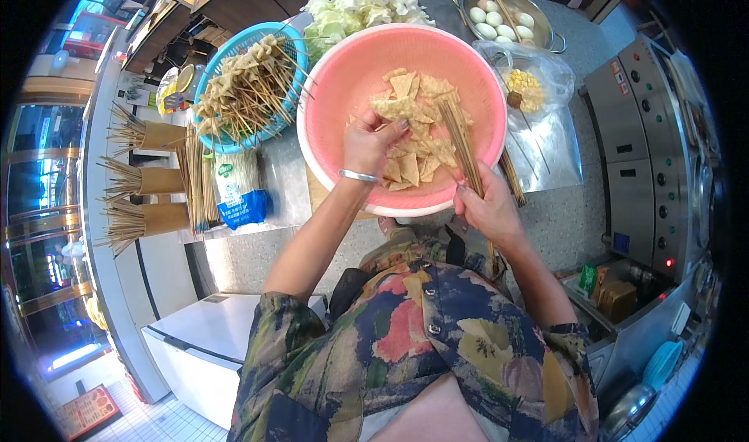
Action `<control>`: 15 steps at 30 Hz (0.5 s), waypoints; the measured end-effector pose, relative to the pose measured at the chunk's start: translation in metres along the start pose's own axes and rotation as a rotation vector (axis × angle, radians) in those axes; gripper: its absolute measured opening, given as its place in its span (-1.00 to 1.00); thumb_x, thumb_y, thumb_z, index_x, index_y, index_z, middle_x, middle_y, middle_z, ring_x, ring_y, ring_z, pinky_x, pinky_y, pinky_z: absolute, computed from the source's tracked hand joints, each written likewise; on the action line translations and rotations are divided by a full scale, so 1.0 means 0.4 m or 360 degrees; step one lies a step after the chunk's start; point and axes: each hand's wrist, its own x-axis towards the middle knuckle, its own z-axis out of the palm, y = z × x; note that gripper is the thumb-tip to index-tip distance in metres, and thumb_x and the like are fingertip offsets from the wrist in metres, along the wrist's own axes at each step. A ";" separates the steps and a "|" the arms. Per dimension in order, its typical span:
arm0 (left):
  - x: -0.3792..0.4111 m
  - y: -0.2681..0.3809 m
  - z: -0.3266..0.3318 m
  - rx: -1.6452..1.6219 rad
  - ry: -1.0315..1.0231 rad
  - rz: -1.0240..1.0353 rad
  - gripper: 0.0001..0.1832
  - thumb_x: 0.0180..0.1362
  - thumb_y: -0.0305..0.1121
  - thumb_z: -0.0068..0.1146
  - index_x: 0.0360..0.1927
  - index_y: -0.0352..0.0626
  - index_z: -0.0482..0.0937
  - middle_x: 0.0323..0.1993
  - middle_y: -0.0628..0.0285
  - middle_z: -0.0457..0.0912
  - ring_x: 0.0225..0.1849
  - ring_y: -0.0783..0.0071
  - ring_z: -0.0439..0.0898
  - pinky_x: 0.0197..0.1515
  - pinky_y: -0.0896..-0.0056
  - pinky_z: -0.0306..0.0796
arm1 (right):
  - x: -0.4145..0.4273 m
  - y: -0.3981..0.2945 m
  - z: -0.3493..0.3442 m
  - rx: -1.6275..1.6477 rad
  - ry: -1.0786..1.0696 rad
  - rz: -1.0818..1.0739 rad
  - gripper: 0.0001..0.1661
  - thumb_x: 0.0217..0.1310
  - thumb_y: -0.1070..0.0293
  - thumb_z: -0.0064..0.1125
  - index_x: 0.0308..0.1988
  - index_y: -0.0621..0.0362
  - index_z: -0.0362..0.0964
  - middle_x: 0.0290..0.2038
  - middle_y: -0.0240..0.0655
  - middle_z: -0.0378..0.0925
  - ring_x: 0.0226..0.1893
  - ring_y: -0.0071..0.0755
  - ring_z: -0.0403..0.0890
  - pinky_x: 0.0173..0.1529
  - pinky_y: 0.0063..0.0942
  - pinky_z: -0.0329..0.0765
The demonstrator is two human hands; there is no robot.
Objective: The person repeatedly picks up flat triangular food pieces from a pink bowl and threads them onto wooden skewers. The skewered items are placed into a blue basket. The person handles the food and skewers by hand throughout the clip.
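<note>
A large pink plastic basket (345, 79) with a pale rim stands before me, with cut pieces of tofu skin (409, 170) spread over its bottom. Above them my left hand (371, 140) pinches a piece of tofu skin (393, 108) between thumb and fingers. At the basket's near right side, my right hand (488, 202) grips a bundle of bamboo skewers (458, 129), which slants up over the basket. One skewer's end sticks out by my right thumb, towards the left. A silver bracelet (358, 176) circles my left wrist.
Filled skewers (248, 88) overhang a blue basket (206, 91) at left. Behind stand cabbage leaves (374, 0) and a metal pot (547, 23) of peeled eggs. Right lies a plastic bag with corn pieces (522, 88). Skewer bundles (126, 228) and a noodle packet (239, 190) lie left; a steel appliance (635, 167) stands right.
</note>
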 end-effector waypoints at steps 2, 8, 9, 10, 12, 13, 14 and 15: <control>-0.012 -0.013 0.011 0.0184 0.0050 0.0154 -0.77 -0.05 -0.62 0.09 -0.25 -0.32 0.49 -0.34 0.22 0.56 -0.36 0.56 0.53 -0.26 0.58 0.46 | -0.003 0.004 0.005 0.0006 0.0030 0.0014 -0.88 0.09 0.49 -0.14 -0.31 0.21 0.28 -0.70 -0.43 0.31 -0.64 -0.63 0.35 -0.50 -0.61 0.29; -0.039 -0.011 0.036 0.0254 0.0128 0.0177 -0.77 -0.05 -0.62 0.09 -0.25 -0.35 0.50 -0.34 0.21 0.57 -0.37 0.55 0.54 -0.30 0.57 0.47 | 0.003 0.025 0.010 -0.0006 0.0102 -0.0033 -0.87 0.08 0.49 -0.13 -0.30 0.26 0.29 -0.71 -0.42 0.31 -0.66 -0.61 0.35 -0.51 -0.60 0.30; -0.042 -0.009 0.037 0.0216 0.0136 0.0158 -0.77 -0.05 -0.62 0.08 -0.25 -0.35 0.50 -0.35 0.21 0.57 -0.37 0.55 0.54 -0.31 0.57 0.48 | 0.004 0.024 0.011 -0.0030 0.0113 -0.0050 -0.86 0.07 0.50 -0.13 -0.30 0.26 0.30 -0.71 -0.42 0.31 -0.66 -0.61 0.35 -0.51 -0.60 0.31; -0.042 -0.009 0.035 0.0206 0.0142 0.0149 -0.77 -0.05 -0.62 0.08 -0.25 -0.35 0.50 -0.35 0.21 0.57 -0.37 0.54 0.54 -0.31 0.57 0.48 | 0.004 0.023 0.014 -0.0053 0.0123 -0.0067 -0.86 0.07 0.51 -0.13 -0.29 0.27 0.30 -0.71 -0.41 0.31 -0.66 -0.61 0.35 -0.51 -0.60 0.31; -0.040 -0.010 0.028 0.0184 0.0153 0.0130 -0.77 -0.05 -0.63 0.08 -0.25 -0.36 0.50 -0.35 0.20 0.57 -0.37 0.53 0.55 -0.30 0.56 0.49 | 0.005 0.026 0.019 -0.0057 0.0141 -0.0104 -0.85 0.06 0.52 -0.12 -0.29 0.28 0.30 -0.71 -0.41 0.32 -0.65 -0.61 0.36 -0.51 -0.59 0.31; -0.041 -0.008 0.028 0.0174 0.0150 0.0132 -0.77 -0.06 -0.63 0.09 -0.25 -0.36 0.49 -0.35 0.19 0.57 -0.37 0.52 0.55 -0.30 0.56 0.49 | 0.006 0.032 0.022 -0.0038 0.0147 -0.0124 -0.85 0.06 0.52 -0.12 -0.29 0.28 0.29 -0.71 -0.41 0.32 -0.65 -0.61 0.36 -0.51 -0.59 0.31; -0.042 -0.004 0.030 0.0165 0.0147 0.0135 -0.77 -0.06 -0.63 0.09 -0.26 -0.37 0.49 -0.35 0.19 0.57 -0.37 0.52 0.55 -0.30 0.55 0.49 | 0.006 0.035 0.024 -0.0019 0.0153 -0.0144 -0.85 0.06 0.53 -0.12 -0.29 0.28 0.29 -0.71 -0.40 0.32 -0.65 -0.61 0.36 -0.51 -0.59 0.31; -0.045 -0.001 0.030 0.0155 0.0146 0.0133 -0.78 -0.06 -0.63 0.09 -0.26 -0.38 0.49 -0.35 0.18 0.57 -0.37 0.51 0.55 -0.30 0.55 0.49 | 0.004 0.034 0.025 -0.0034 0.0154 -0.0146 -0.85 0.06 0.53 -0.13 -0.29 0.28 0.29 -0.71 -0.40 0.32 -0.65 -0.61 0.36 -0.51 -0.59 0.31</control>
